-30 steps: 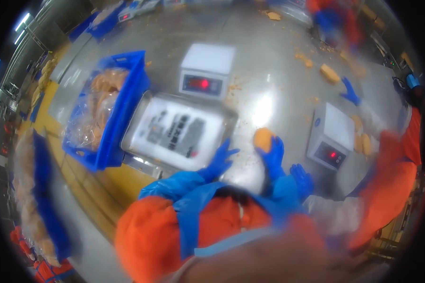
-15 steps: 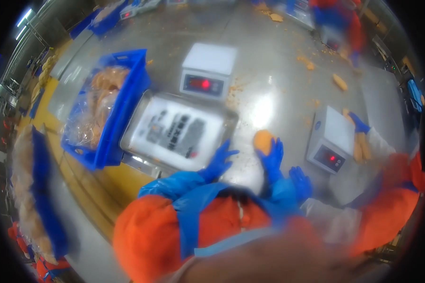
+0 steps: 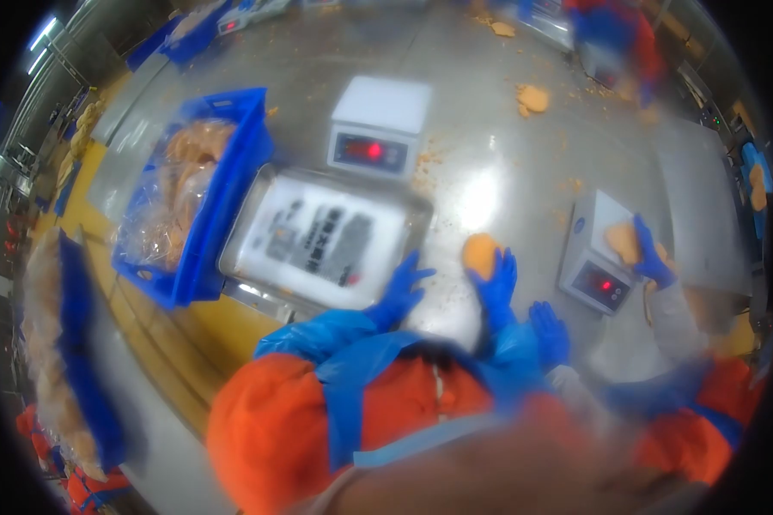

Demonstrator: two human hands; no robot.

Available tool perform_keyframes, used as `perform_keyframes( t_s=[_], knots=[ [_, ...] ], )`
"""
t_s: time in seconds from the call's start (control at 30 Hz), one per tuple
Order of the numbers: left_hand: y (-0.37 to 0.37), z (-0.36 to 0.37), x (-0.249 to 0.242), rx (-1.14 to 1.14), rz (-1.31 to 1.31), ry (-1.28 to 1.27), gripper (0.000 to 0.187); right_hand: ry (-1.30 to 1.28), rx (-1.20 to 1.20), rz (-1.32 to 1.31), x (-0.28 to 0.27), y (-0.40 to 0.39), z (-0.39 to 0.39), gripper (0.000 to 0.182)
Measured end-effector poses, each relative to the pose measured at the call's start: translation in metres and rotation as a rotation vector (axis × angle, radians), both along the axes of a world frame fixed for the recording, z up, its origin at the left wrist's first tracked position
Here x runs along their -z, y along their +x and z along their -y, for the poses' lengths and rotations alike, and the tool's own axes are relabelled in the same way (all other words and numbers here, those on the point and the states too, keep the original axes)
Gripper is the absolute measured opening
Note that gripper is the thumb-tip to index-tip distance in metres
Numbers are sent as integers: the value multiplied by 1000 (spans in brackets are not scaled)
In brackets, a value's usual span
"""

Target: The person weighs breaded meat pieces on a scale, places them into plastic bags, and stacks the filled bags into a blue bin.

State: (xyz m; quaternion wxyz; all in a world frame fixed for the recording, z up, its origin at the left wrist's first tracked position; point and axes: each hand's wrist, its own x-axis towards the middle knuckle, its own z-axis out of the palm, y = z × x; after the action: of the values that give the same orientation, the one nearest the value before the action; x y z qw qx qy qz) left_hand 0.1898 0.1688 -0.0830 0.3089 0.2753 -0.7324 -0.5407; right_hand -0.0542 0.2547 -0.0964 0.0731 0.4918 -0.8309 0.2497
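My left hand (image 3: 399,292), in a blue glove, rests with fingers apart at the right edge of a metal tray (image 3: 419,215). White plastic bags printed with dark characters (image 3: 318,227) lie in that tray. My right hand (image 3: 498,290), gloved the same way, has its fingers stretched out against the near right side of an orange breaded patty (image 3: 481,254) on the steel table. Behind the tray stands a white digital scale (image 3: 382,107) with a red display and a bare top.
A blue crate (image 3: 253,154) of clear-bagged patties stands left of the tray. At right, a co-worker's gloved hand (image 3: 653,257) holds a breaded piece (image 3: 623,243) over a second scale (image 3: 593,232); another gloved hand (image 3: 548,335) is beside my right arm. Breaded pieces (image 3: 532,99) lie farther back.
The co-worker's hand has brought a breaded piece onto the right scale. A long piece at the table's far right is gone, and rounder pieces lie farther back. My hands have barely moved.
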Motion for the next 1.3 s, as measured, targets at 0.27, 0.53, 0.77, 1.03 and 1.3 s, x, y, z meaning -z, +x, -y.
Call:
perform_keyframes(
  t_s=[0.27,0.53,0.77,1.03,1.3],
  knots=[
    [0,5,3,22,20,-135,44,-1,-9,6,-2,-1,0,79],
    [0,6,6,39,11,-159,48,-9,4,11,3,-1,1,79],
    [-3,5,11,30,-66,1,46,-16,6,25,-3,1,1,79],
    [-1,5,8,35,-4,-121,45,-24,4,25,-3,2,1,78],
    [-1,5,4,16,18,-134,51,-67,-135,1,5,-2,1,77]
  ],
)
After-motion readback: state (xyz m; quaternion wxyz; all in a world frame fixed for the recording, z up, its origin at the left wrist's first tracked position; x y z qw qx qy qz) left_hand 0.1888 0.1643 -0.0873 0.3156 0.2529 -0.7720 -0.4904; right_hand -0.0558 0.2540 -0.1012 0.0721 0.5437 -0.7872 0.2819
